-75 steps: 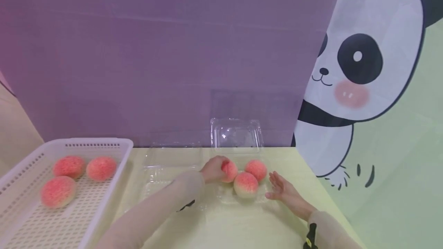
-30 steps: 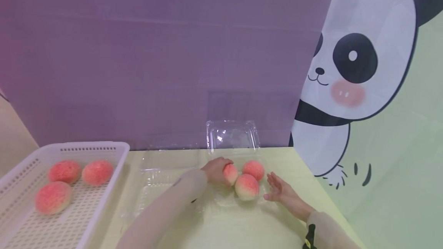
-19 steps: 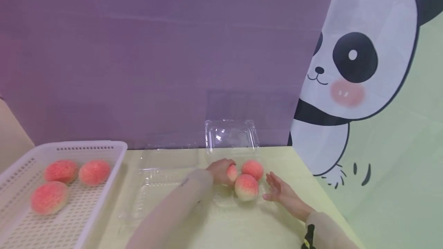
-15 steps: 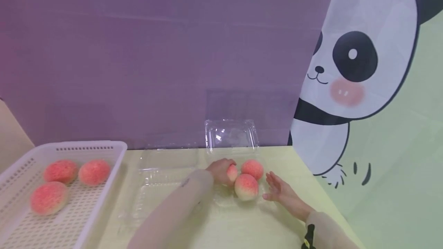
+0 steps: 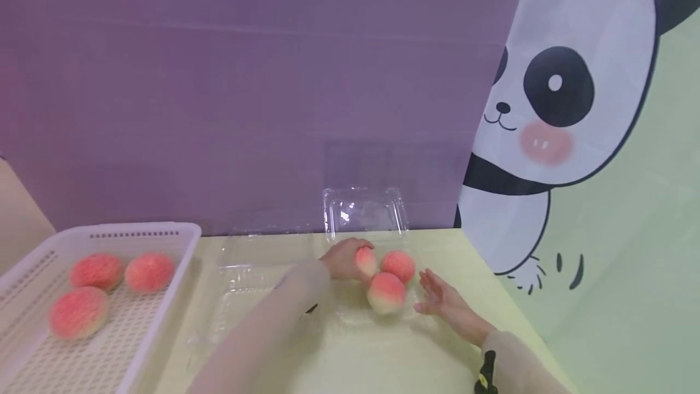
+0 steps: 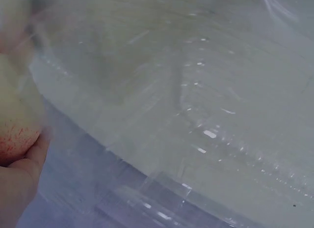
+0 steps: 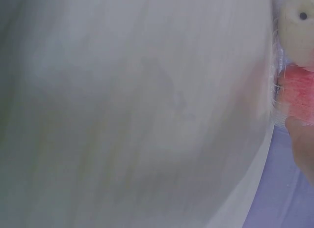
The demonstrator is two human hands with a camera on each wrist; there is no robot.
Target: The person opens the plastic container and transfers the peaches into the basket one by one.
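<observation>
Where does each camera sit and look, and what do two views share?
Head: on the head, facing forward and down at the tabletop; left hand, right hand and sleeves show.
Left wrist: on that wrist, facing clear plastic; part of the left hand shows at left.
Right wrist: on that wrist, facing mostly tabletop; a fingertip, apparently the right hand's, shows at right.
Shared by head and left wrist: the left hand holding a pink ball.

There are six pink balls (image 5: pixel 386 292), two clear boxes (image 5: pixel 365 210), one basket (image 5: pixel 126 336), one table (image 5: pixel 372 357) and one cartoon panda (image 5: pixel 596 23)
</observation>
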